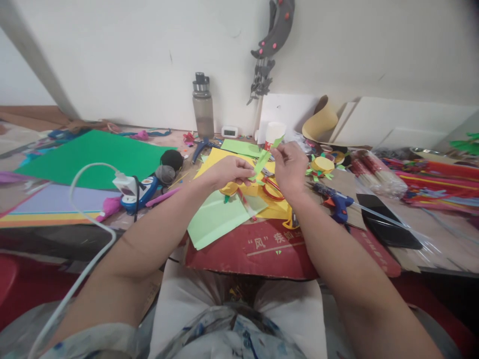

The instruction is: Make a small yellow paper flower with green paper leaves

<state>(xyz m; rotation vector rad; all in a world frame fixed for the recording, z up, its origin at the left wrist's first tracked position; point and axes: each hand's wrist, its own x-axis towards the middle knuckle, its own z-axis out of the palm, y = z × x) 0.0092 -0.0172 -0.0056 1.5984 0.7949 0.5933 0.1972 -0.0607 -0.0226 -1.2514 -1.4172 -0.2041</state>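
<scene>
A narrow strip of light green paper (263,160) is stretched at a slant between my two hands, above the cluttered worktable. My left hand (234,171) pinches its lower end, and my right hand (291,167) grips it near the upper end. Under them lie yellow paper (210,162), a pale green sheet (215,219) and red-handled scissors (272,190), partly covered by my right hand. A small yellow paper piece (229,188) with a green bit shows just below my left hand. All of this rests on a red cardboard sheet (247,259).
At right are a blue glue gun (339,203), a black phone (389,222) and a yellow paper turtle-like shape (322,164). A water bottle (203,107) stands by the wall. At left are a green sheet (97,157) and a power strip (140,197) with a white cable.
</scene>
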